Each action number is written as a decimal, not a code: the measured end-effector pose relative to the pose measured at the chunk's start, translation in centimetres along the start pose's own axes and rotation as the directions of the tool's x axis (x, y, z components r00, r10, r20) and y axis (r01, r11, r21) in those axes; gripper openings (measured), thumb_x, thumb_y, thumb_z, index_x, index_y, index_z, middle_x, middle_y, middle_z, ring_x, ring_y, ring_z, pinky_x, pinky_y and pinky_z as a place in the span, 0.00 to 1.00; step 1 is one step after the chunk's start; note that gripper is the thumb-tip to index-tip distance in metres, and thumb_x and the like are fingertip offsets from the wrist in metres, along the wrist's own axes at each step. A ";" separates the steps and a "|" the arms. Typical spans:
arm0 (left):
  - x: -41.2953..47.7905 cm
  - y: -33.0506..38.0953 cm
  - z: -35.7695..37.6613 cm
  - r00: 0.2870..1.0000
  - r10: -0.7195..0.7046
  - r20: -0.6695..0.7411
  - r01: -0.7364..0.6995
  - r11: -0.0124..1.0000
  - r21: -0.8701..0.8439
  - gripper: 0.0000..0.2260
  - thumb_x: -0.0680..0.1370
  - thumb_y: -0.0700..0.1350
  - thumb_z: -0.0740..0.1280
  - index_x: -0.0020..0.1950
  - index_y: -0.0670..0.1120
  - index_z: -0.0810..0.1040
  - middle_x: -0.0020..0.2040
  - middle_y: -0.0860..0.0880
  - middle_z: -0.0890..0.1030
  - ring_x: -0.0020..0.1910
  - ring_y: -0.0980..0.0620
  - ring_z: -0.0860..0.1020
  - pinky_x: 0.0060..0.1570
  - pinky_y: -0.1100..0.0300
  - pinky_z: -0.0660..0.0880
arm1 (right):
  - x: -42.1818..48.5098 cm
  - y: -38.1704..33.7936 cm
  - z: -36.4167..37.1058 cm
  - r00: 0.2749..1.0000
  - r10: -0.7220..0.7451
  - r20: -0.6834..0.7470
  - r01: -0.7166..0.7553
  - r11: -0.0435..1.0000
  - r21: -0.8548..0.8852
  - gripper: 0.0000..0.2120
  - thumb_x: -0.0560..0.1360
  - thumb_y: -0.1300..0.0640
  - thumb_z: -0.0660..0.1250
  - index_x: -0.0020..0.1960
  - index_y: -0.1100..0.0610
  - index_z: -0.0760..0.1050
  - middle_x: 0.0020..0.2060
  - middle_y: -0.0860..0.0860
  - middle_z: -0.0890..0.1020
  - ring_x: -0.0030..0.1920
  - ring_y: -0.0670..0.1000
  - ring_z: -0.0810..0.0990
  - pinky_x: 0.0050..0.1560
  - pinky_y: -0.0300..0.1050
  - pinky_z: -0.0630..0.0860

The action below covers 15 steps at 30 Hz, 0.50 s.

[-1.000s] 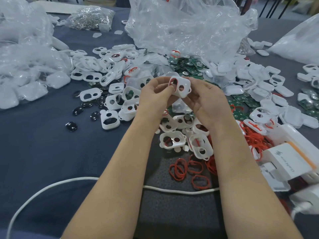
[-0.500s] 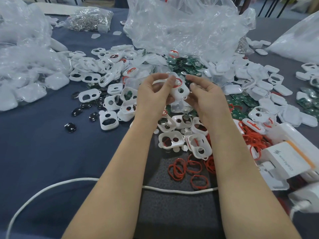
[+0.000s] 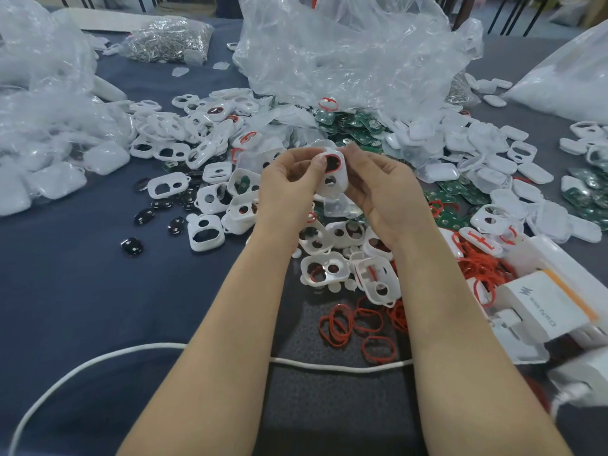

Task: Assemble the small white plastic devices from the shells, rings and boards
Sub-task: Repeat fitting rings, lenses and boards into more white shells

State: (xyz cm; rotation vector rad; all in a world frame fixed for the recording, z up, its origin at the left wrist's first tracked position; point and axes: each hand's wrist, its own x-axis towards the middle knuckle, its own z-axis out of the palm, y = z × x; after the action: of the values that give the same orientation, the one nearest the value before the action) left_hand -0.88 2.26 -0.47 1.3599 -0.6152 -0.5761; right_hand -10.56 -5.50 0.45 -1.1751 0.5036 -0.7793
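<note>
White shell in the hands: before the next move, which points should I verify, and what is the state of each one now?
1. White shell gripped by left hand and right hand: ok.
2. Red ring lies at the shell's upper opening: ok.
3. Ring seated all round: cannot tell, the left hand covers one side.
4. Board already inside the shell: cannot tell.
5. Green boards piled beyond the hands: ok.
6. Spare red rings loose in front of the person: ok.

My left hand (image 3: 289, 184) and right hand (image 3: 386, 192) cover the sides of the white shell (image 3: 335, 179). My arms hide bits of the white cord (image 3: 329, 365). The white box (image 3: 582, 378) looks blurry.
</note>
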 end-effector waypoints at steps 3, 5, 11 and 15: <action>-0.2 -0.1 0.1 0.997 0.071 0.000 -0.071 0.996 0.054 0.02 0.78 0.43 0.69 0.48 0.49 0.79 0.38 0.53 0.82 0.39 0.57 0.81 0.47 0.58 0.79 | 0.1 0.2 0.1 0.999 -0.022 -0.039 0.019 0.997 -0.078 0.05 0.76 0.65 0.67 0.46 0.58 0.81 0.39 0.52 0.85 0.40 0.48 0.83 0.44 0.40 0.80; -0.3 -0.3 0.2 0.995 0.097 0.010 -0.098 0.992 0.078 0.02 0.78 0.43 0.69 0.48 0.49 0.79 0.37 0.53 0.81 0.39 0.57 0.81 0.46 0.57 0.79 | 0.1 0.3 0.0 0.996 -0.044 -0.077 0.029 0.984 -0.176 0.05 0.75 0.65 0.68 0.47 0.56 0.80 0.40 0.52 0.84 0.40 0.48 0.82 0.43 0.40 0.80; -0.1 0.1 0.1 0.990 -0.103 0.093 0.121 0.969 -0.216 0.04 0.77 0.38 0.68 0.46 0.47 0.80 0.36 0.52 0.82 0.34 0.59 0.79 0.35 0.67 0.74 | 0.2 0.3 -0.3 0.993 -0.073 -0.097 0.048 0.969 -0.241 0.05 0.75 0.64 0.68 0.49 0.57 0.78 0.45 0.54 0.83 0.46 0.51 0.82 0.53 0.49 0.79; 0.0 0.5 -0.2 0.974 -0.152 0.166 0.207 0.897 -0.390 0.06 0.78 0.35 0.65 0.46 0.44 0.80 0.35 0.52 0.83 0.33 0.59 0.80 0.31 0.68 0.74 | 0.2 0.4 -0.1 0.995 -0.076 -0.058 0.062 0.976 -0.209 0.04 0.75 0.63 0.69 0.46 0.55 0.79 0.42 0.51 0.84 0.46 0.51 0.82 0.54 0.49 0.79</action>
State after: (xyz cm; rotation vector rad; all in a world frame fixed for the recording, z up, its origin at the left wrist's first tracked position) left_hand -0.71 2.44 0.06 0.9944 -0.4440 -0.8976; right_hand -10.39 -5.61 0.07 -1.3693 0.6125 -0.8420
